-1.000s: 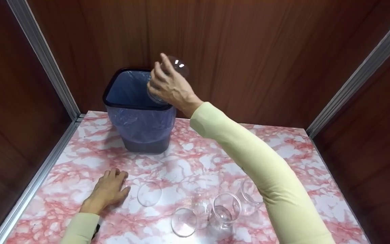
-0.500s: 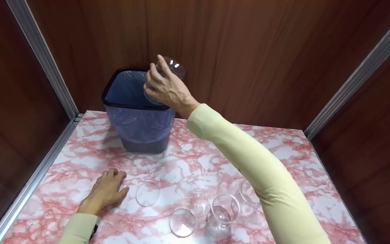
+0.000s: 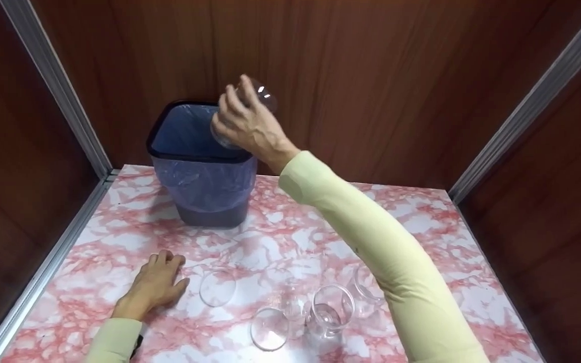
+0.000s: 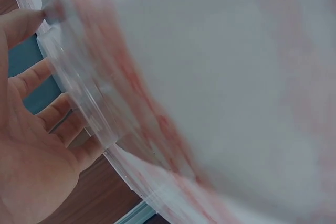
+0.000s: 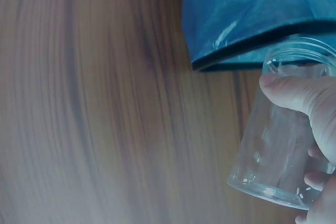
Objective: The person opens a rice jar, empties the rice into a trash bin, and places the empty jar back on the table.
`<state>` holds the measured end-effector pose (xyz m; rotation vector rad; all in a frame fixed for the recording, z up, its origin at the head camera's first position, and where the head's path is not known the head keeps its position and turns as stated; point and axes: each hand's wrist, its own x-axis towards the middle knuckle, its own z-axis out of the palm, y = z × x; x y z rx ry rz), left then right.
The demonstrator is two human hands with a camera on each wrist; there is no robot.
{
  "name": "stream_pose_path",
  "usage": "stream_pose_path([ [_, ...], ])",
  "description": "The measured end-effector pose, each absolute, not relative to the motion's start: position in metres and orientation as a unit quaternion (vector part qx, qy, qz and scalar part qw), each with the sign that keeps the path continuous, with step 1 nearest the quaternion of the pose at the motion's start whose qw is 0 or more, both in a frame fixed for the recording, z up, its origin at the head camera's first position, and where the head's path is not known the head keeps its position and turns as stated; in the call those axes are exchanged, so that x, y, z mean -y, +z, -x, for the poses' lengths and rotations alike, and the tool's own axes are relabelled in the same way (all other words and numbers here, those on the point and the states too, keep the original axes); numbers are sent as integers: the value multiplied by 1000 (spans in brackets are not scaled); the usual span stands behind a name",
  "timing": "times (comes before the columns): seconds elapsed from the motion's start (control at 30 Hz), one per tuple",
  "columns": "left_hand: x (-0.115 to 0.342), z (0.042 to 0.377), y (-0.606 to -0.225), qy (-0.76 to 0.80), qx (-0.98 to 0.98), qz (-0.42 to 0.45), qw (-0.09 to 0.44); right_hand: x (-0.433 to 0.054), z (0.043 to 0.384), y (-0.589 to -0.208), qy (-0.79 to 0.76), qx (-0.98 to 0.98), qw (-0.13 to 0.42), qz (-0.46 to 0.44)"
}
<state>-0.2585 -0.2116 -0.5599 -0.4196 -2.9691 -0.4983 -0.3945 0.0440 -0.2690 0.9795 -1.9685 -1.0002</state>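
My right hand (image 3: 252,126) grips a clear jar (image 5: 273,150) over the right side of the bin's rim. The jar is tilted, its threaded mouth toward the blue-lined bin (image 3: 205,186) and its base up and away. In the right wrist view the thumb lies near the jar's neck, with other fingers round the far side. My left hand (image 3: 154,283) rests on the table with relaxed, spread fingers and holds nothing. Just right of it lies a thin clear disc, perhaps a lid (image 3: 218,288). In the left wrist view the fingers (image 4: 55,111) are slightly bent.
A clear open jar (image 3: 332,310) stands at the front, with another clear jar (image 3: 368,287) partly behind the right sleeve. A second clear disc (image 3: 270,328) lies left of them. Brown wood-grain panels (image 3: 371,91) enclose the red-and-white marbled table (image 3: 280,222) at back and sides.
The right hand with the tilted jar has shifted slightly left over the bin, then up a little. The left hand stays in place on the table.
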Motion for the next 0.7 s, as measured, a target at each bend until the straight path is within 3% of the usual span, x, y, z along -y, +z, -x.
stream_pose_path([
  [0.37, 213, 260, -556, -163, 976, 137, 48, -53, 398, -265, -385, 774, 345, -365],
  [0.7, 211, 259, -560, -159, 976, 139, 47, -44, 398, -271, -414, 730, 349, -418],
])
